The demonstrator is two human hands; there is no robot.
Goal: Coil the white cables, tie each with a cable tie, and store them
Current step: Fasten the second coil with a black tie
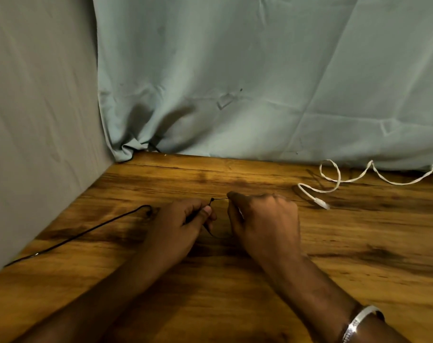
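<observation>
Both hands rest on the wooden table [235,293] near its middle. My left hand [178,226] pinches the head end of a thin black cable tie [212,200]. My right hand [264,224] is closed on the tie's other end, which runs as a thin strip between the two hands; a loop of it hangs below them. A white cable [334,179] lies loose and wavy at the back right, apart from both hands, its plug end [321,203] pointing toward the table's middle. What else my right fist holds is hidden.
A thin black cord [86,231] runs from the left edge toward my left hand. Pale cloth hangs behind the table [235,82] and a grey cloth wall [37,120] closes off the left side. A silver bracelet [358,323] sits on my right wrist.
</observation>
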